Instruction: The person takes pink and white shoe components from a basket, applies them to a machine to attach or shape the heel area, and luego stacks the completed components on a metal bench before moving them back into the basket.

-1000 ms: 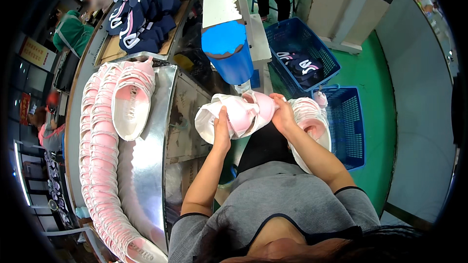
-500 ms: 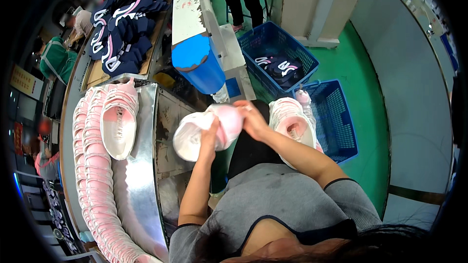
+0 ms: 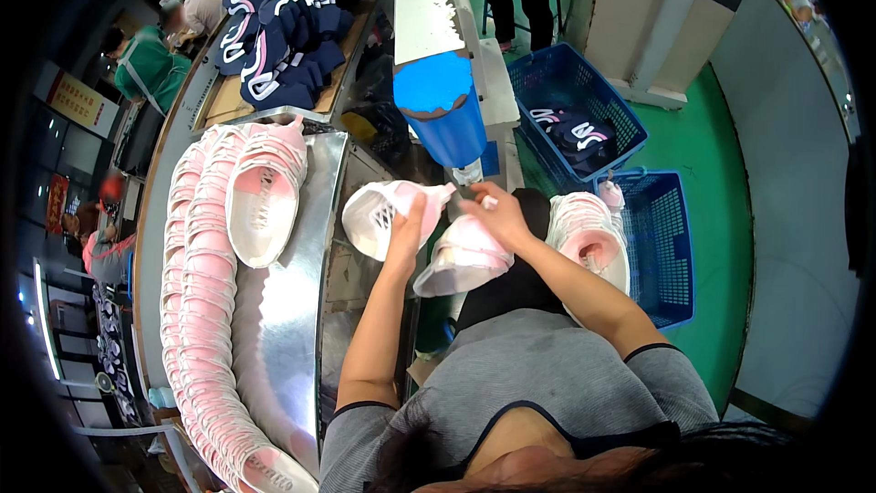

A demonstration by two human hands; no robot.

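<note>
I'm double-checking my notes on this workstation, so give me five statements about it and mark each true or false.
1. The left hand holds a pink-and-white shoe upper. True.
2. No other upper is near the hands. False: a second shoe upper is at the right hand.
3. The long curved row of uppers lies on the person's right. False: the curved row is on the left.
4. The farther blue basket contains navy pieces. True.
5. The machine's cylindrical end is red. False: the cylindrical end is blue.
</note>
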